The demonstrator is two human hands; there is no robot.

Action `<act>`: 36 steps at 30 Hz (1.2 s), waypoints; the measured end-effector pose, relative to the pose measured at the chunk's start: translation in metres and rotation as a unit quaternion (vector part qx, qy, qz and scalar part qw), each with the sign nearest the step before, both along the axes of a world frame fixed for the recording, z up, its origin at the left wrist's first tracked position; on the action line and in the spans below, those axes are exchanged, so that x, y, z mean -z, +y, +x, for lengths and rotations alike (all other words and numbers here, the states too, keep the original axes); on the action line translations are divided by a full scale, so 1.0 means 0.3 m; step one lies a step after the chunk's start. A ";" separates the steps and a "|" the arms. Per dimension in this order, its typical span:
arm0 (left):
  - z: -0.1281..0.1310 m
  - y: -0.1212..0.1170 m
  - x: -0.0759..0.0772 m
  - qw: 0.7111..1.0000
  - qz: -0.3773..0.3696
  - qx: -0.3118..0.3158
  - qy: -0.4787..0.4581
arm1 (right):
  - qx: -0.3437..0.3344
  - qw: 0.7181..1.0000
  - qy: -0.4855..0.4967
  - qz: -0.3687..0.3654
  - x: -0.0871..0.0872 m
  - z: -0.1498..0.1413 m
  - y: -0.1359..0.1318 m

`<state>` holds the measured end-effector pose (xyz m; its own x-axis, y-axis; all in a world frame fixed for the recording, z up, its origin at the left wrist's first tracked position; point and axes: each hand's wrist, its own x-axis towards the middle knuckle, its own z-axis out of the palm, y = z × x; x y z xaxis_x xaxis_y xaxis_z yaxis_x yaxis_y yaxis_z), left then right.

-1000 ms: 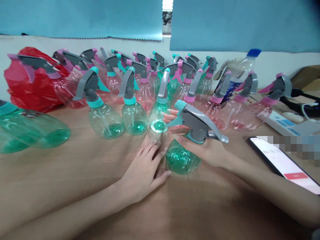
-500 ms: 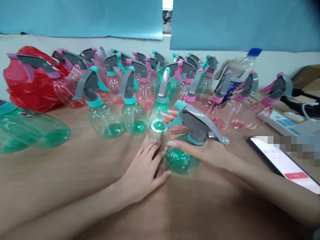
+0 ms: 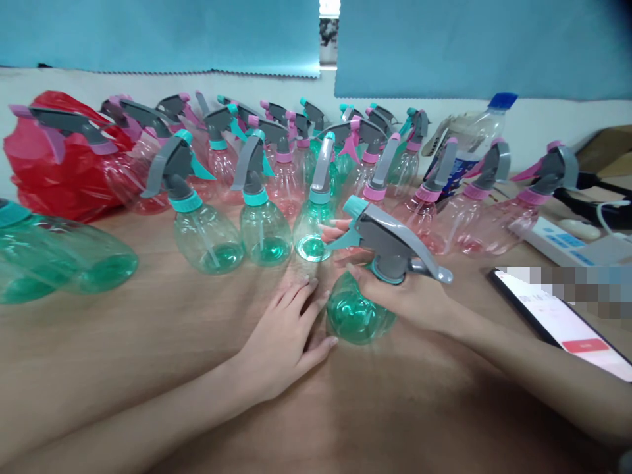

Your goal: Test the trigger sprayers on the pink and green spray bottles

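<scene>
My right hand [image 3: 402, 293] is wrapped round the neck of a green spray bottle [image 3: 360, 316] with a grey and turquoise trigger head. The bottle stands on the table, its nozzle pointing left; some fingers are hidden behind the head. My left hand [image 3: 291, 329] lies flat on the wooden table just left of that bottle, fingers stretched out and holding nothing. Beyond my hands stand green spray bottles [image 3: 266, 240] with turquoise collars. To the right of these is a row of pink spray bottles [image 3: 476, 220] with pink collars.
A red plastic bag [image 3: 54, 178] sits at the back left, near several more spray bottles. Two overlapping green bottles [image 3: 99, 263] are at the left edge. On the right lie a phone [image 3: 548, 316] and a white power strip [image 3: 557, 243]. A blue-capped plastic bottle [image 3: 486, 128] stands behind.
My right thumb has bent down and inward against the green bottle's shoulder. My left hand and the bottles have stayed in place.
</scene>
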<state>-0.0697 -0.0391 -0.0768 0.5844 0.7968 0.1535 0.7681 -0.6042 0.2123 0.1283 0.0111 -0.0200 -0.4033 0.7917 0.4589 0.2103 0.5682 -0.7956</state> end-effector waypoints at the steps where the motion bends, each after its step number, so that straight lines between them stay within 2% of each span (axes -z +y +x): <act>1: 0.000 -0.001 0.000 1.000 -0.001 -0.001 -0.001 | -0.001 1.000 -0.001 0.002 -0.003 -0.001 0.001; 16: 0.000 -0.004 -0.005 1.000 -0.006 -0.003 0.013 | -0.026 0.998 0.047 -0.032 -0.024 -0.010 -0.006; 20: -0.002 -0.004 -0.002 1.000 0.002 0.002 0.010 | -0.027 0.998 0.035 -0.042 -0.028 -0.003 -0.010; 25: -0.002 -0.002 -0.002 1.000 0.003 0.003 0.011 | -0.006 0.999 0.031 -0.031 -0.023 0.001 -0.009; 36: 0.002 0.000 -0.003 1.000 0.000 0.002 0.012 | -0.024 0.998 0.053 -0.025 -0.029 -0.006 -0.004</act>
